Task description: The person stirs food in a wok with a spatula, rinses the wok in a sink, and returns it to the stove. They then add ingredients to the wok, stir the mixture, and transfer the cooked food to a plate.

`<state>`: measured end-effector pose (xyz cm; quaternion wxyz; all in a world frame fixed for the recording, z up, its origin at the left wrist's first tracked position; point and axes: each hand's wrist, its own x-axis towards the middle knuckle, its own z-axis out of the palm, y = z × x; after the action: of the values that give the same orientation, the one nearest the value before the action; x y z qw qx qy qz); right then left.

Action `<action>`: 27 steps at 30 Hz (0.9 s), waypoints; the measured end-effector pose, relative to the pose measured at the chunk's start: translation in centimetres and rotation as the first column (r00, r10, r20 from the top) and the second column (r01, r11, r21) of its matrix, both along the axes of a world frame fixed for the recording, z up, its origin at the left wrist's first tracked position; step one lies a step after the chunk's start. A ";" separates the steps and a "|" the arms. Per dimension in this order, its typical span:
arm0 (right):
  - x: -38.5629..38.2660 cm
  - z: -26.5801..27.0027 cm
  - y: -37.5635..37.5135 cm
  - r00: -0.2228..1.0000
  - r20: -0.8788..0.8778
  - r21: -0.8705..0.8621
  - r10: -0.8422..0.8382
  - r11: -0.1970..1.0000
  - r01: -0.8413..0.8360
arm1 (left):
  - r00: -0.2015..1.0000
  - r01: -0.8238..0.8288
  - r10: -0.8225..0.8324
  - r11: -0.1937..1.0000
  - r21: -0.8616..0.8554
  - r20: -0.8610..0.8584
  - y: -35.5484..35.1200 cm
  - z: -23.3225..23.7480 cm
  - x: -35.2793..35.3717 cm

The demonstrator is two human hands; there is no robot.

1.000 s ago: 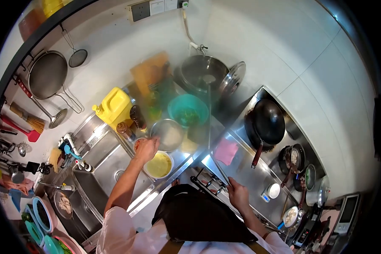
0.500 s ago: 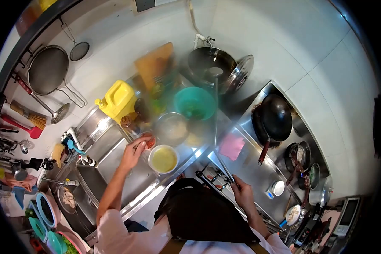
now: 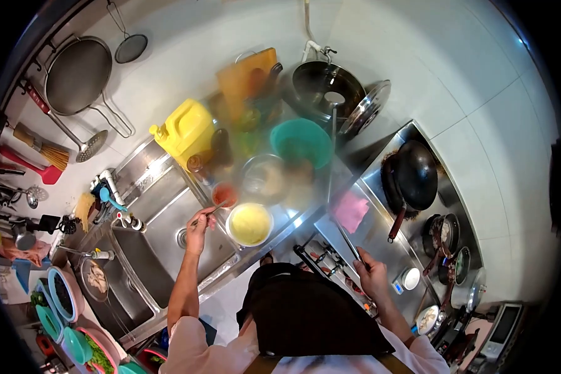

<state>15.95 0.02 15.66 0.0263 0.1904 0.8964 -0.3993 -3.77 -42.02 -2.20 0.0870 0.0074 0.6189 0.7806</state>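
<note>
**While the left hand works a spoon at the red bowl, the right grips a ladle**

Where the steel bench (image 3: 298, 217) meets the sink basin (image 3: 162, 234), the left hand (image 3: 199, 225) hovers over the basin's right edge. Its fingers are pinched narrow round a thin metal spoon (image 3: 213, 210). The spoon's tip points up toward a small round bowl of red sauce (image 3: 224, 194) on the bench's left edge; whether the tip touches the sauce is hard to make out through the haze. Just right of the spoon sits a round white bowl of yellow liquid (image 3: 249, 224), close to the bench's front edge. Behind it stand a shiny steel bowl (image 3: 262, 177) and a teal plastic basin (image 3: 300, 143), with a yellow plastic jug (image 3: 186, 128) toward the back left corner.

At the front edge of the stove section, the right hand (image 3: 371, 274) has its fingers wrapped shut round the end of a long-handled steel ladle (image 3: 334, 124). The handle runs away across the bench, and the ladle's cup rests in a large dark pot (image 3: 315, 84) at the back, under a wall tap. A pink cloth (image 3: 352, 210) lies just right of the handle, and a black wok with a red handle (image 3: 414, 174) sits beyond it.
</note>
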 end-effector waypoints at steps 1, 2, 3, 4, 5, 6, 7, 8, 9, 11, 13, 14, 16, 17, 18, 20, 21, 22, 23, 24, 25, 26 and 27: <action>0.0 0.0 0.1 1.000 0.017 -0.002 0.005 1.000 -0.005 | 1.000 0.013 -0.013 1.000 -0.004 0.005 -0.1 -0.4 0.1; -0.1 -0.1 0.3 0.999 0.030 -0.002 0.009 1.000 -0.009 | 1.000 0.006 -0.006 1.000 0.016 0.015 -0.2 -0.8 0.3; -0.2 -0.1 0.3 0.999 -0.006 0.038 0.035 0.999 -0.034 | 1.000 0.000 -0.001 0.999 0.034 0.024 -0.2 -1.1 0.5; -0.3 0.2 0.1 1.000 0.020 0.024 0.021 0.999 -0.022 | 0.999 -0.005 0.003 0.999 0.053 0.035 -0.1 -1.5 0.7; -0.5 0.8 -0.1 0.999 0.046 0.009 0.008 1.000 -0.008 | 0.999 -0.022 0.018 0.997 0.076 0.042 -0.1 -2.1 0.9; -0.5 0.8 -0.2 0.999 0.048 0.008 0.007 1.000 -0.007 | 0.998 -0.039 0.034 0.994 0.099 0.051 0.0 -2.5 1.2; -0.4 0.8 -0.2 0.999 0.049 0.006 0.007 1.000 -0.007 | 0.997 -0.059 0.052 0.991 0.122 0.060 0.1 -3.0 1.6; -0.4 0.8 -0.3 0.999 0.050 0.004 0.006 1.000 -0.007 | 0.996 -0.064 0.055 0.989 0.136 0.067 0.3 -3.4 2.0; -0.3 0.8 -0.3 0.999 0.047 0.011 0.014 1.000 -0.015 | 0.996 -0.071 0.060 0.986 0.151 0.072 0.6 -3.5 2.3; -0.5 0.8 -0.3 0.999 0.037 0.020 0.031 0.999 -0.031 | 0.994 -0.081 0.068 0.984 0.161 0.088 1.5 -3.4 3.0; -0.4 0.7 -0.2 0.999 0.035 0.027 0.036 0.999 -0.036 | 0.992 -0.101 0.085 0.981 0.166 0.097 2.6 -3.2 3.6; -0.4 0.7 -0.2 0.999 0.037 0.032 0.035 0.999 -0.036 | 0.991 -0.108 0.092 0.980 0.167 0.102 3.2 -3.1 3.8; -0.3 0.6 -0.2 0.999 0.036 0.039 0.033 0.999 -0.035 | 0.988 -0.132 0.118 0.980 0.147 0.097 4.7 -1.9 4.1; -0.3 0.5 -0.1 0.999 0.027 0.040 0.036 0.999 -0.037 | 0.986 -0.152 0.139 0.979 0.138 0.095 5.5 -1.4 4.0; -0.2 0.1 0.0 0.999 -0.001 0.036 0.045 0.998 -0.045 | 0.983 -0.171 0.160 0.977 0.129 0.092 6.2 -0.6 3.7; -0.2 -0.4 0.1 0.998 -0.031 0.033 0.053 0.998 -0.052 | 0.989 -0.136 0.136 0.991 0.001 0.061 6.9 1.7 2.6; -0.1 -0.7 0.1 0.998 -0.033 0.034 0.054 0.998 -0.053 | 0.992 -0.115 0.120 0.990 -0.085 0.046 6.8 2.7 1.8; -0.1 -0.8 0.1 0.998 -0.035 0.035 0.055 0.998 -0.054 | 0.994 -0.095 0.102 0.981 -0.170 0.033 6.9 3.3 0.9; -0.1 -0.5 0.0 0.999 -0.007 0.027 0.046 0.999 -0.046 | 0.995 -0.077 0.090 0.963 -0.259 0.040 6.5 3.4 -0.1; -0.2 0.1 -0.3 0.999 0.022 0.017 0.035 0.999 -0.036 | 0.998 -0.056 0.062 0.942 -0.330 0.007 6.3 3.9 -1.1; -0.2 0.4 -0.4 0.998 0.053 0.009 0.026 1.000 -0.026 | 0.999 -0.038 0.032 0.916 -0.398 -0.023 6.2 4.9 -1.9; 0.0 0.4 -0.3 0.997 0.069 -0.003 0.017 1.000 -0.017 | 0.999 -0.023 -0.001 0.885 -0.466 -0.051 6.2 6.1 -2.6; 0.1 0.3 -0.3 0.996 0.085 -0.015 0.008 1.000 -0.006 | 0.997 -0.030 -0.012 0.852 -0.523 -0.075 7.0 9.0 -3.0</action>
<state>16.06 -0.25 15.95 0.0672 0.2039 0.8922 -0.3975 -6.74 -35.04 6.82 0.0586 0.0101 0.8109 0.5822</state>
